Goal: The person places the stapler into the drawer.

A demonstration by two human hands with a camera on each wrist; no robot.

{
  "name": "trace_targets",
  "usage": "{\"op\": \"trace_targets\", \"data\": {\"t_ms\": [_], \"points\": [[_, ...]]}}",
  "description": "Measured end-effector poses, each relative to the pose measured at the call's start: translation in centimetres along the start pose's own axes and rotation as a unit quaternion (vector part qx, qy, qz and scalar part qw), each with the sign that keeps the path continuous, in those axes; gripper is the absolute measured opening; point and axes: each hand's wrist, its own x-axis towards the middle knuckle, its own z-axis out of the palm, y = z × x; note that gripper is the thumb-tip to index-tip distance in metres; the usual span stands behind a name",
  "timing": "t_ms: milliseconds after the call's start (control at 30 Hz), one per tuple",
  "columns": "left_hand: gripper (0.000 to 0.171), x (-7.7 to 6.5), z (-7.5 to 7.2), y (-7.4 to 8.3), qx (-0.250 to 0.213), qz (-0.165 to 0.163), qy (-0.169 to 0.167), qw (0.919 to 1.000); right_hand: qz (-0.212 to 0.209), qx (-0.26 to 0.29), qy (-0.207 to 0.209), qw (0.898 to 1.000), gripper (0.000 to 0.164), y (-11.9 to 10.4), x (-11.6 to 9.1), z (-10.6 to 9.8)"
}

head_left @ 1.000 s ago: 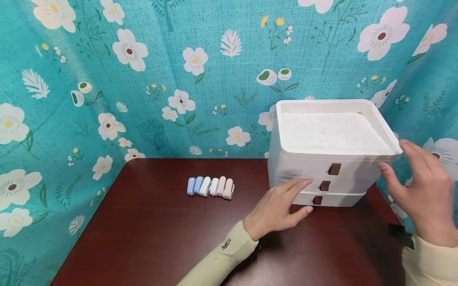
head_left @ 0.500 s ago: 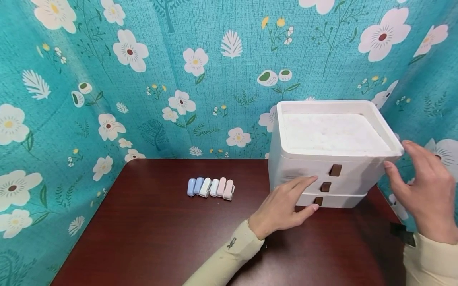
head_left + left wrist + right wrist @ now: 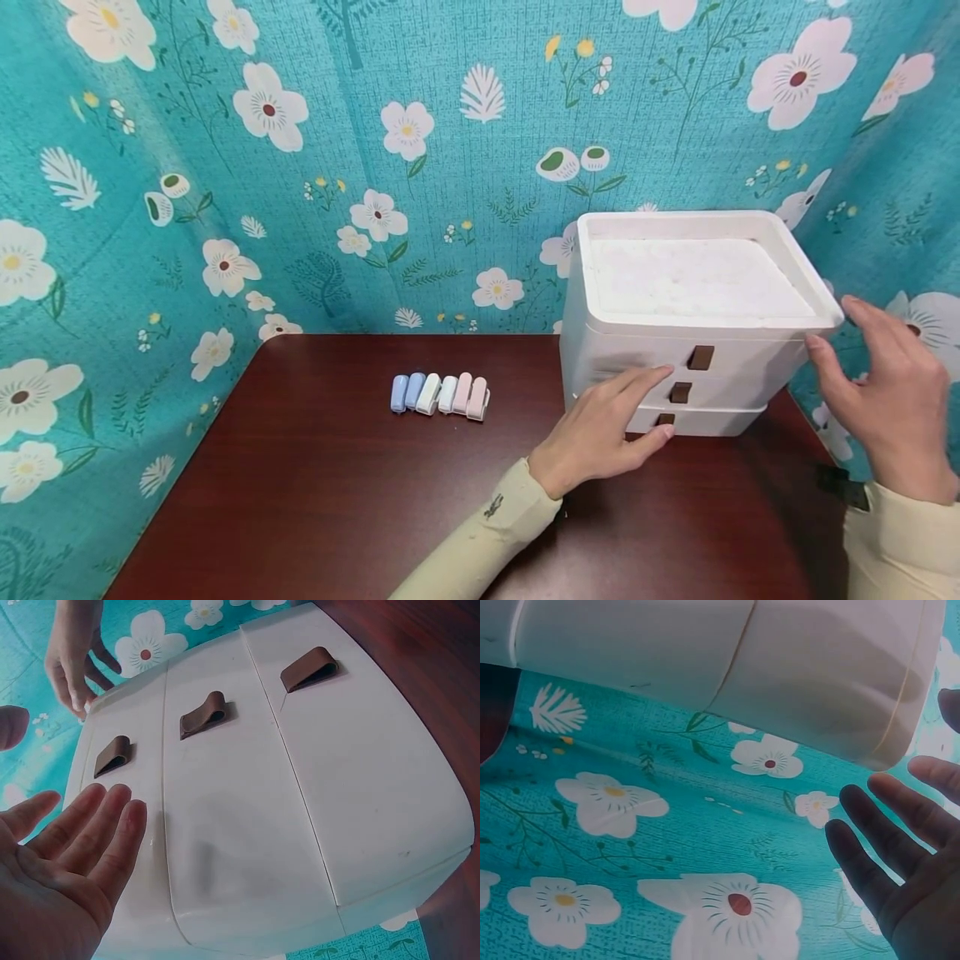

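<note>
A white drawer unit (image 3: 750,362) with an open tray top stands at the back right of the table. Three brown tab handles run down its front: the top handle (image 3: 112,756), the middle handle (image 3: 202,714) and the bottom handle (image 3: 309,667). My left hand (image 3: 596,433) hovers before the unit's front, left of the handles, fingers extended and nothing held. At the tray's right front corner is my right hand (image 3: 896,392), fingers spread and thumb near the rim. In the right wrist view its fingers (image 3: 900,802) lie close to that corner; whether they touch cannot be told.
Several small blue, white and pink clip-like pieces (image 3: 438,396) lie in a row on the dark red-brown table (image 3: 337,483). A turquoise flowered curtain (image 3: 450,183) hangs behind and along both sides. The unit's right side stands close to it.
My left hand has moved a little to the right, closer to the handles. My right hand has shifted only slightly at the corner. The drawers stay closed.
</note>
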Motion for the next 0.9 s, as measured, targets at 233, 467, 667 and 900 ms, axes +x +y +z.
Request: {"op": "trace_targets", "data": {"t_ms": [233,467,667,900], "points": [[0.064,0.4,0.3,0.1,0.002,-0.001,0.007,1.0000,0.044,0.005,-0.011,0.999,0.055,0.9,-0.1,0.6],[0.064,0.8,0.5,0.2,-0.005,-0.001,0.008,1.0000,0.053,0.033,-0.010,0.998,0.052,1.5,-0.2,1.1],[0.063,1.0,0.7,0.3,-0.007,-0.002,0.010,0.9999,0.055,0.050,-0.019,0.997,0.050,1.7,-0.3,1.2],[0.062,1.1,0.9,0.4,-0.007,-0.007,0.004,0.9999,0.069,0.056,-0.020,0.996,0.049,2.0,-0.3,1.2]]}}
